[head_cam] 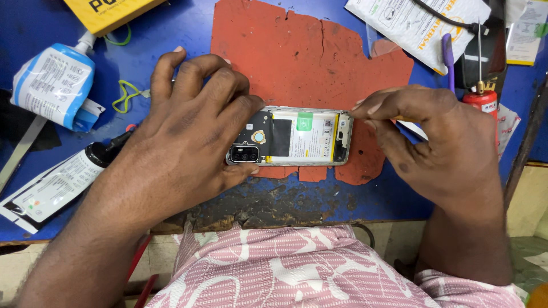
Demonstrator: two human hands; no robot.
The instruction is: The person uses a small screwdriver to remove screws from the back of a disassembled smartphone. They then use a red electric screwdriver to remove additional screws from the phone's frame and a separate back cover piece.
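Observation:
An opened smartphone [297, 137] lies back-up on a worn red mat [308, 51], its white battery, black board cover and camera block exposed. My left hand [182, 137] rests over the phone's left end, fingers curled along its top edge and thumb under the camera side, pinning it down. My right hand [434, 137] is at the phone's right end, fingertips pinched together at the top right corner; a thin yellowish tool seems to sit between them, mostly hidden.
The blue workbench [34, 28] carries a white and blue tube [54, 85], a black-capped glue tube [57, 182], a yellow box [108, 11], green rubber bands [125, 94], white packets [416, 25], a purple tool [448, 54] and a red can [482, 100]. The bench's front edge [274, 219] is chipped.

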